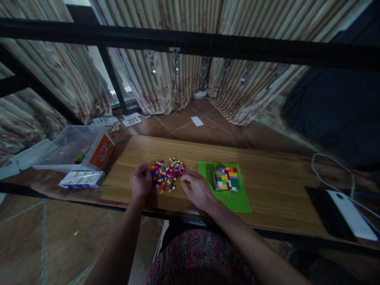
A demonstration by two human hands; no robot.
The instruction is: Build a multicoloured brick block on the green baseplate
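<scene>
While a person leans over the wooden counter (276, 186), I see a loose pile of small multicoloured bricks (168, 174) lying on it, one hand at either side. Left hand (141, 181) at the pile's left edge, fingers curled, can't tell if it grips a brick. Right hand (197, 189) at the right edge, fingers bent in, can't tell what's pinched, if anything. Green baseplate (237, 204) just right of that hand, stacked brick block (226, 180) on it. Clear plastic bin (71, 138) farther left, white device (352, 213) far right
</scene>
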